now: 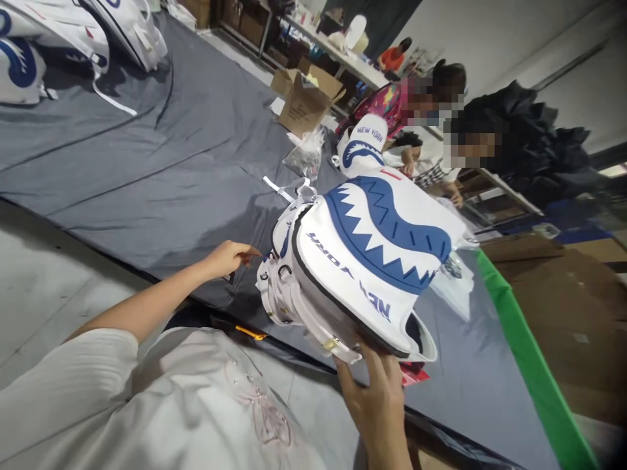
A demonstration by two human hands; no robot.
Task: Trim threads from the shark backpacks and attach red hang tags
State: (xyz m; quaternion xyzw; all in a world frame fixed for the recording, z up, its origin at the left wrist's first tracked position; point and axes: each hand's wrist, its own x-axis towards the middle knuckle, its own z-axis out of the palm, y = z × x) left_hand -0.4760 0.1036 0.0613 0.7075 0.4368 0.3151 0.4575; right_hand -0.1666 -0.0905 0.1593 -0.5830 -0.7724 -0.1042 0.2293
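Note:
A white backpack (337, 254) with a blue zigzag-toothed mouth print and "NEW YORK" lettering lies tilted on the dark grey cloth-covered table (206, 150). At its left side, my left hand (230, 258) is closed in a pinch. A small thin thing sticks out from those fingertips toward the bag, too small to name. My right hand (375, 391) grips the backpack's near lower edge, its fingertips partly hidden behind the fabric. Beside that hand a bit of red material (414, 374) shows under the bag. A white strap (278, 188) lies loose behind the backpack.
More white-and-blue bags (132, 32) lie at the far left. Behind the backpack are another printed bag (363, 140) and a clear plastic bag (306, 153). A green strip (529, 352) edges the table's right side. Several people work beyond, near an open cardboard box (308, 104).

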